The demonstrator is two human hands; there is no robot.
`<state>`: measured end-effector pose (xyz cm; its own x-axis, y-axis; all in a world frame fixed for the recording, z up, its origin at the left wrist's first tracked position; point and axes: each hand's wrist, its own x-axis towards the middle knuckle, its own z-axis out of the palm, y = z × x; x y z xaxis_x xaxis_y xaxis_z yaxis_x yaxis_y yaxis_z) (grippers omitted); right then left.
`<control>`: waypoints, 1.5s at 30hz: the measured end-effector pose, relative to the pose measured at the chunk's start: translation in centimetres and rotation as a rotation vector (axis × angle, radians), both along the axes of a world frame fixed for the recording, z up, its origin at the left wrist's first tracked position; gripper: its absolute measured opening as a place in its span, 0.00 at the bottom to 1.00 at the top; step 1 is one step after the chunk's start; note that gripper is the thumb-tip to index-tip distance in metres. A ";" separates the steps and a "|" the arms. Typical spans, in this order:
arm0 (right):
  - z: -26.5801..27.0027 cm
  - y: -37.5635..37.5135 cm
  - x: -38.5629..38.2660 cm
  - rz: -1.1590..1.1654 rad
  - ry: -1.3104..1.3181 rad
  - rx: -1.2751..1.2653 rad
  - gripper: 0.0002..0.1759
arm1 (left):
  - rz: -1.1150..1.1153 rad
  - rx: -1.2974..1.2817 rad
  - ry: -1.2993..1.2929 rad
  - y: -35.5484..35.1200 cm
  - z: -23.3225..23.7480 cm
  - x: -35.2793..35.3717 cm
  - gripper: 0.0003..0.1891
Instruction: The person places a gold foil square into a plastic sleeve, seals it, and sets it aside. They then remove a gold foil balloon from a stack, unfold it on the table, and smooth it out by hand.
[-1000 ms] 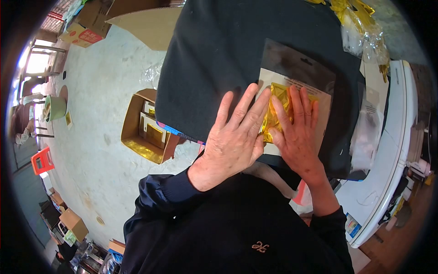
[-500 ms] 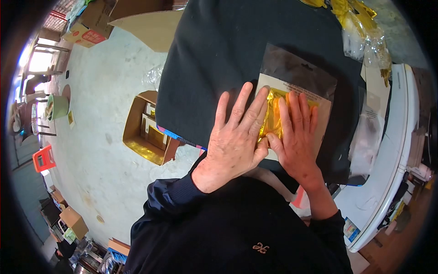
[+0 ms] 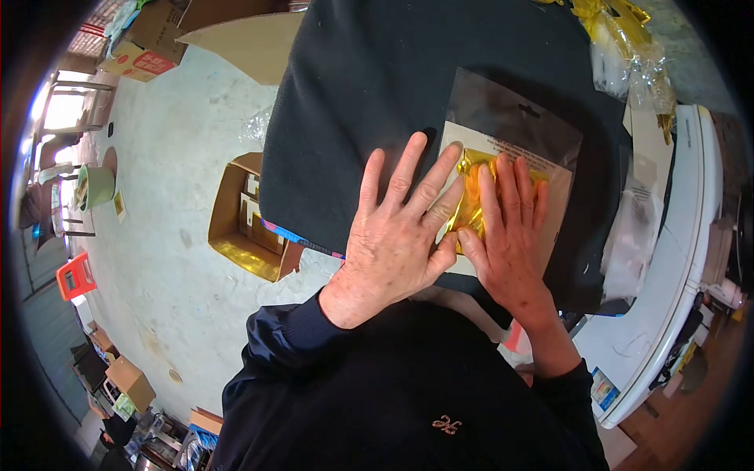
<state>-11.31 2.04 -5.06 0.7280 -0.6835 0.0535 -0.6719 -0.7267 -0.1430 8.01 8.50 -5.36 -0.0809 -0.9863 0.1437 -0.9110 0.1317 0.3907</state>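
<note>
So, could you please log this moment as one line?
left hand: on clear bag; right hand: on gold foil; base: dark cloth

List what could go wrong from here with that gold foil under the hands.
1. The gold foil looks crumpled under the right hand; flat pressure from its fingers may set creases in it or tear it.
2. The clear bag lies on the dark cloth, close to the cloth's near edge; a push from the left hand could slide it off toward the lap.
</note>
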 end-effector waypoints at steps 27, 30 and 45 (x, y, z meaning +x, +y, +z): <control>-0.3 -0.1 0.2 -0.015 -0.021 -0.009 0.45 | -0.236 0.020 -0.197 -1.7 0.3 2.1 0.31; -0.3 -0.1 0.2 -0.016 -0.027 -0.020 0.45 | -0.243 0.009 -0.228 -1.7 0.2 2.0 0.33; 4.5 -2.0 1.3 0.068 0.060 0.015 0.36 | -0.215 -0.021 -0.145 -1.5 -0.2 1.8 0.30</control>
